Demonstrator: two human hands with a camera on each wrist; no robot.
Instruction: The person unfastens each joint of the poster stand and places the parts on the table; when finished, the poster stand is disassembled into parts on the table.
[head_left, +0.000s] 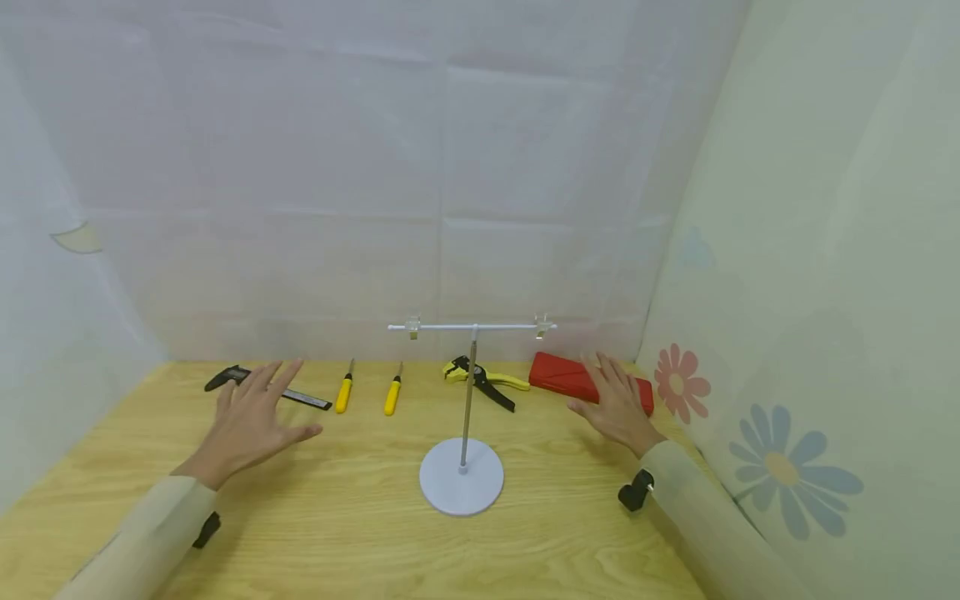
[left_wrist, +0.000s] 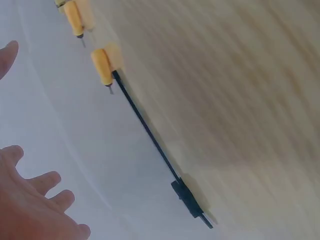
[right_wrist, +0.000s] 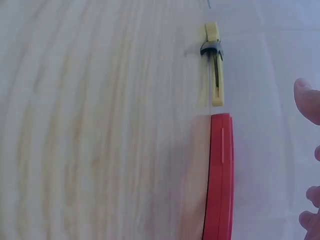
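- The left hand (head_left: 251,417) reaches forward above the wooden table (head_left: 337,517), palm down, fingers spread and relaxed, holding nothing, over the black caliper (head_left: 266,388).
- The right hand (head_left: 617,404) hovers palm down, fingers straight and loose, over the red case (head_left: 562,375) at the table's back right.

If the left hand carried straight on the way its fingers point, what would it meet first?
Most likely the black caliper: the left hand has its fingers spread and pointing toward the back of the table, fingertips over or just short of it. How high the hand is above it is unclear.
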